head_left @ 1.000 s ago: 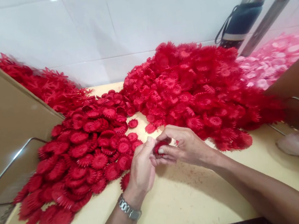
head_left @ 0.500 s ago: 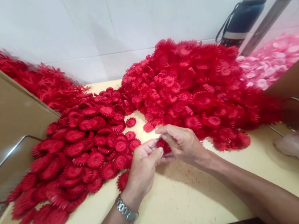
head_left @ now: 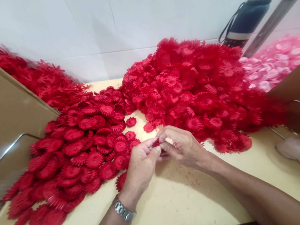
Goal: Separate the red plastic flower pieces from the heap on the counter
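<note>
Left heap of red discs (head_left: 88,147) lies beside the left hand (head_left: 142,164); right heap (head_left: 185,85) lies beyond the right hand (head_left: 184,145), dark bottle (head_left: 250,18) behind it. Both hands meet above the table (head_left: 185,208), fingers curled. One red piece (head_left: 156,144), mostly hidden, appears pinched between thumbs and fingers.

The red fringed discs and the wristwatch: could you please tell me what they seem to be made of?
Red fringed discs: perhaps foam, plastic or paper, with a satin look; the thin, cut edges leave it open.
Wristwatch: probably metal with a polished finish, as its silvery links shine.
</note>
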A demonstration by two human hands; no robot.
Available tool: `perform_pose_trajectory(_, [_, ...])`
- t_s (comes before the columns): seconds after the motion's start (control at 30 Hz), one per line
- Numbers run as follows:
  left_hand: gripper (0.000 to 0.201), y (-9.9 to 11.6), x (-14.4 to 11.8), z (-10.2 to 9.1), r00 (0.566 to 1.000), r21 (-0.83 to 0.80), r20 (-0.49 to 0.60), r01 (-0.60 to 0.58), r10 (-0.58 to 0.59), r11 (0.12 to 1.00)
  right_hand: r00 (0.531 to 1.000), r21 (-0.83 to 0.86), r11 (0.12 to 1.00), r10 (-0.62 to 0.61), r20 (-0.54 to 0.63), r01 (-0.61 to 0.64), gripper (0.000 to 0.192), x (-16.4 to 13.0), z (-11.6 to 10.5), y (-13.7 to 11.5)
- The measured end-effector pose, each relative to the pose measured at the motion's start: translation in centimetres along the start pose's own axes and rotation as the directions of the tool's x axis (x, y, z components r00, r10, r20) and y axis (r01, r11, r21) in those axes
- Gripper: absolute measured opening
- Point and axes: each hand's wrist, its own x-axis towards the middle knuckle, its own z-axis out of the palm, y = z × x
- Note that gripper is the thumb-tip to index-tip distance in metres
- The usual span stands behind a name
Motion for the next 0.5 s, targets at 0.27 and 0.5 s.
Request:
perform_pose_trajectory(0.27, [0.004,0.5,-0.4,-0.3,0.991,0.045,-0.097,0.095,-0.090,0.995,0.884,-0.047,0.969,0.201,-0.422,-0.243,0.004,0.5,-2.9,0.6])
perform_pose_trajectory(0.5, [0.010,1.4,-0.4,-0.6,0.993,-0.085,-0.053,0.098,-0.103,0.992,0.912,-0.686,0.678,-0.058,-0.407,-0.264,0.018,0.8,-6.6,1.7])
